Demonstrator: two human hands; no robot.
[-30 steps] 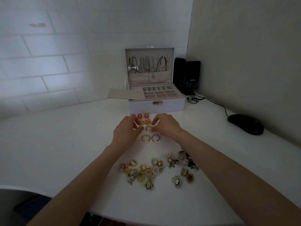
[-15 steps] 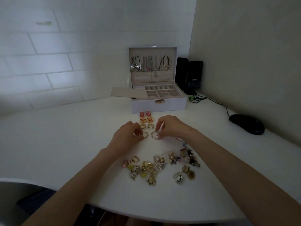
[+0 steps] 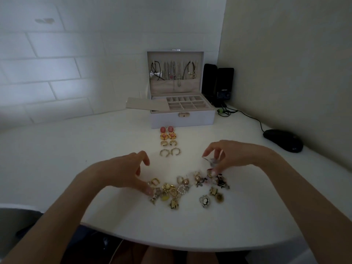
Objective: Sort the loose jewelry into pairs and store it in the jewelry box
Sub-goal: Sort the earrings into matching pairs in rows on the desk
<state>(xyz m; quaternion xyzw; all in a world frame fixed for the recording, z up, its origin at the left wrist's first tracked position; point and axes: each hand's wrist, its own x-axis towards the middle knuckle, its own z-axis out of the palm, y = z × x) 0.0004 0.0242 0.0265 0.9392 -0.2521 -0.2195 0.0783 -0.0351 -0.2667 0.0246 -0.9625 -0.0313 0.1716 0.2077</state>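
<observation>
Four sorted pairs lie in a column in front of the box: pink oval earrings (image 3: pixel 167 129), gold-orange round ones (image 3: pixel 168 135), small gold ones (image 3: pixel 168 143) and gold hoops (image 3: pixel 170 151). The loose jewelry pile (image 3: pixel 187 189) is spread near the table's front edge. My left hand (image 3: pixel 122 172) hovers at the pile's left end with thumb and fingers spread wide, one fingertip touching a piece. Just above the pile's right end, my right hand (image 3: pixel 230 155) pinches a small silvery piece (image 3: pixel 210 161). The jewelry box (image 3: pixel 182 116) stands open with necklaces hanging in its lid.
A beige flap (image 3: pixel 146 106) juts out from the left of the box. Two black speakers (image 3: pixel 219 84) stand right of it in the corner. A black mouse (image 3: pixel 282 140) and its cable lie at the right by the wall. The table's curved edge (image 3: pixel 190 244) is near me.
Both hands have let go of the gold hoops and drawn back toward me to the pile. My right hand has picked up a small piece from the pile's right end.
</observation>
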